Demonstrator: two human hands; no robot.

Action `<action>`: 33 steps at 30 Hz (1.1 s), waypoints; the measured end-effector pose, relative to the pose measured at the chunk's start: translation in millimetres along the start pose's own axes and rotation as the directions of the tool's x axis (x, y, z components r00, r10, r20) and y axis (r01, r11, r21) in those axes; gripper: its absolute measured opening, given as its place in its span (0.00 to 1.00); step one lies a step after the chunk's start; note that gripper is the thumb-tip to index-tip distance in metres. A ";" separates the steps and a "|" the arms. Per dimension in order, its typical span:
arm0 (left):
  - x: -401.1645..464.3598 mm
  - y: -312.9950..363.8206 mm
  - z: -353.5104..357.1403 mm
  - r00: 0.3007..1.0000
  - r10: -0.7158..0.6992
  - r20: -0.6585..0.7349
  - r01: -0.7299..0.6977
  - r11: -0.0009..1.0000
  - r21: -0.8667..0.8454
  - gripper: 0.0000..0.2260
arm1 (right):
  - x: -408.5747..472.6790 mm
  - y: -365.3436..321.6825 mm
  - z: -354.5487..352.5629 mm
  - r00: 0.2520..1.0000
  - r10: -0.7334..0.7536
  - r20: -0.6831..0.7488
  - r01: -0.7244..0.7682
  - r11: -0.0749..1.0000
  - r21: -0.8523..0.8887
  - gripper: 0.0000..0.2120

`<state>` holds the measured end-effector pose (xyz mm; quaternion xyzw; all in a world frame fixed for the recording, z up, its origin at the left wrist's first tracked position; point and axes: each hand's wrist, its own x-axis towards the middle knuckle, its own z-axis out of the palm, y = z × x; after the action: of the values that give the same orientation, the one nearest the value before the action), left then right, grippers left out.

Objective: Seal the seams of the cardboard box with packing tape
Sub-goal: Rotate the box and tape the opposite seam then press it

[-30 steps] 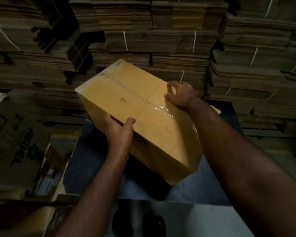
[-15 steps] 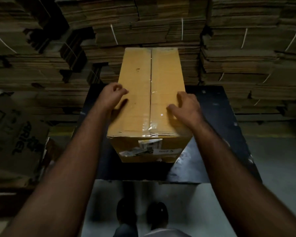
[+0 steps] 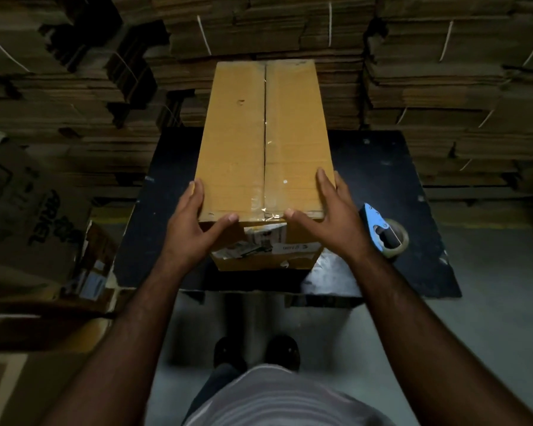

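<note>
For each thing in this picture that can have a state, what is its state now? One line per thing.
cardboard box: flaps closed, lying on the black table, clear tape along the centre seam.
tape dispenser: set down on the table, right of the box, untouched.
left hand: open, flat against the box's near left corner.
right hand: open, flat against the near right corner.

Dark scuffed counter (image 3: 382, 167) carries the cardboard box (image 3: 237, 142) lengthwise at its centre, blue tape dispenser (image 3: 385, 233) near its right front edge, apart from the box.
</note>
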<state>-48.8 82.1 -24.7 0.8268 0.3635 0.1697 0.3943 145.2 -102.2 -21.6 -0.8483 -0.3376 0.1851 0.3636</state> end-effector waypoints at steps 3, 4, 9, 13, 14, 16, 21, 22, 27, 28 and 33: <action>13.1 2.8 -2.1 1.000 0.032 0.000 -0.032 0.999 0.029 0.46 | 12.8 -4.1 -5.7 1.000 0.007 0.011 -0.007 1.000 -0.009 0.50; 18.7 4.8 -3.0 0.999 0.033 0.006 -0.033 0.999 0.038 0.46 | 18.6 -2.6 -7.1 1.000 -0.016 0.014 0.016 1.000 -0.021 0.48; 31.6 0.2 -5.6 1.000 0.013 0.027 -0.013 1.000 -0.021 0.47 | 31.1 50.3 -16.1 0.944 0.113 -0.311 -0.045 0.975 0.217 0.25; 30.1 -9.9 -0.2 1.000 0.014 0.007 -0.014 0.998 -0.055 0.44 | 28.3 142.9 -14.6 0.790 0.455 -0.412 -0.521 0.851 -0.060 0.16; 30.5 -10.4 0.9 1.000 -0.001 -0.001 0.001 0.997 -0.072 0.43 | 30.0 161.2 -9.4 0.785 0.491 -0.378 -0.561 0.822 -0.098 0.17; 30.1 -13.4 2.2 1.000 -0.015 -0.012 0.014 0.992 -0.122 0.42 | 36.7 184.4 2.4 0.790 0.517 -0.328 -0.573 0.814 -0.097 0.20; 28.2 -11.8 6.3 0.999 -0.029 -0.033 0.023 0.987 -0.156 0.41 | 50.7 201.6 23.7 0.773 0.572 -0.275 -0.626 0.759 -0.180 0.28; 28.2 -9.5 6.4 0.999 -0.029 -0.040 0.023 0.988 -0.150 0.41 | 50.8 202.8 26.3 0.777 0.564 -0.280 -0.625 0.745 -0.233 0.29; 21.7 -2.1 1.5 1.000 -0.006 -0.006 0.005 0.987 -0.158 0.38 | 32.2 178.2 35.1 0.732 0.617 -0.289 -0.642 0.767 0.012 0.29; 19.5 0.3 0.9 1.000 -0.003 -0.009 0.002 0.988 -0.154 0.36 | 26.6 169.5 32.4 0.709 0.641 -0.293 -0.624 0.764 0.163 0.27; 4.1 6.3 -20.2 1.000 0.017 0.000 -0.017 0.971 -0.237 0.30 | -18.3 95.7 -1.8 0.679 0.699 -0.226 -0.346 0.576 0.741 0.32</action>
<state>-54.6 93.1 -7.0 0.7771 0.3331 0.2143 0.4892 175.3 -164.7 -90.1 -0.7474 0.1310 0.1666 0.6296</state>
